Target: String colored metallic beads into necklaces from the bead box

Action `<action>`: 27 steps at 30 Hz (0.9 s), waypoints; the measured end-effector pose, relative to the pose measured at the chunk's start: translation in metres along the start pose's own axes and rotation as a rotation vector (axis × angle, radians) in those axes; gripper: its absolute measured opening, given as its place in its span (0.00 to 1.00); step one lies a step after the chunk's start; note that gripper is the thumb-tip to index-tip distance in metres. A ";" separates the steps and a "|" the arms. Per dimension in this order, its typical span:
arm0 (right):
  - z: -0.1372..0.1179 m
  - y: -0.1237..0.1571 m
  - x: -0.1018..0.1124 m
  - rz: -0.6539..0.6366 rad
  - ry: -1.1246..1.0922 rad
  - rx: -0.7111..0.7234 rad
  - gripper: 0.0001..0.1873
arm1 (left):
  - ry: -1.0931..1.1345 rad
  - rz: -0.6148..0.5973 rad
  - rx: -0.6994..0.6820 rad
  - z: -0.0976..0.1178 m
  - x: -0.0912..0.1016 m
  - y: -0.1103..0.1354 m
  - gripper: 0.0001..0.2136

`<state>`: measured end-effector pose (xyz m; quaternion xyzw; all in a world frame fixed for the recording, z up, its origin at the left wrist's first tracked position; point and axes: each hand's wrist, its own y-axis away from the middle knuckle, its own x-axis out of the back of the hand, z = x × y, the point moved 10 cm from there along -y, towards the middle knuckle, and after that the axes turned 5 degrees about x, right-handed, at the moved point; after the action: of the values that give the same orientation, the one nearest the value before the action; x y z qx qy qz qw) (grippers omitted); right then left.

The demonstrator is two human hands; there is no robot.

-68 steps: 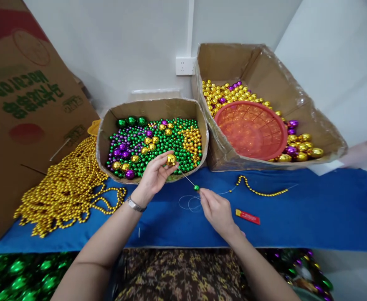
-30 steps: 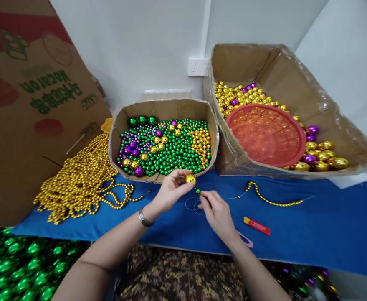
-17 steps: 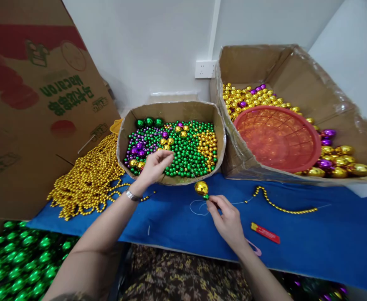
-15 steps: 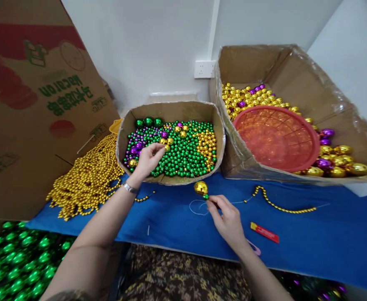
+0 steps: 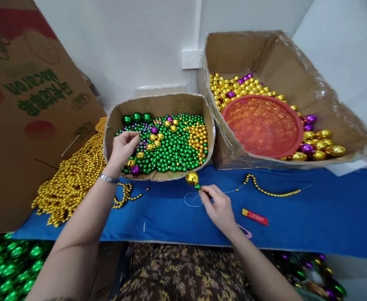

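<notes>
My left hand (image 5: pixel 124 148) hovers over the left side of a cardboard box (image 5: pixel 158 177) of loose beads. Its thumb and fingertips are pinched together, and whatever they may hold cannot be made out. Low in front of that box, my right hand (image 5: pixel 218 207) pinches a beaded string beside a small green bead (image 5: pixel 197 186). A large shiny gold bead (image 5: pixel 191 178) sits just beyond the green one on the same string. Thin clear thread (image 5: pixel 189 205) loops over the blue cloth (image 5: pixel 170 221) left of my right fingers. Small green beads (image 5: pixel 170 146) fill much of the box, with purple and gold ones among them.
On the right stands a larger cardboard box (image 5: pixel 283 48) of gold and purple beads with a red plastic basket (image 5: pixel 261 129) inside. Gold bead strands (image 5: pixel 73 179) are heaped at left. A short gold strand (image 5: pixel 271 192), red-and-yellow packet (image 5: pixel 255 217) and pink-handled item (image 5: pixel 245 231) lie at right.
My left hand has moved left within the box, from near the gold beads at its middle to its left side. My right hand keeps its pinch on the beaded string. The view has shifted slightly.
</notes>
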<state>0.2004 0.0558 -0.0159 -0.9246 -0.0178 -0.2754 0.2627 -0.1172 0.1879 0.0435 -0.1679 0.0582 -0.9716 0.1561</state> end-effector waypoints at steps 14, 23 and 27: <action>0.012 0.007 0.000 -0.049 0.074 -0.005 0.10 | 0.536 -0.224 0.187 -0.004 -0.098 0.050 0.14; 0.013 0.010 0.003 -0.046 0.089 0.033 0.10 | -0.382 -0.087 -0.234 -0.006 -0.049 -0.010 0.09; 0.014 0.011 0.002 -0.040 0.077 0.026 0.10 | -0.464 0.056 -0.138 -0.015 0.014 -0.042 0.04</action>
<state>0.2107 0.0528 -0.0300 -0.9092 -0.0294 -0.3159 0.2696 -0.1469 0.2241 0.0403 -0.3951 0.0915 -0.8961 0.1803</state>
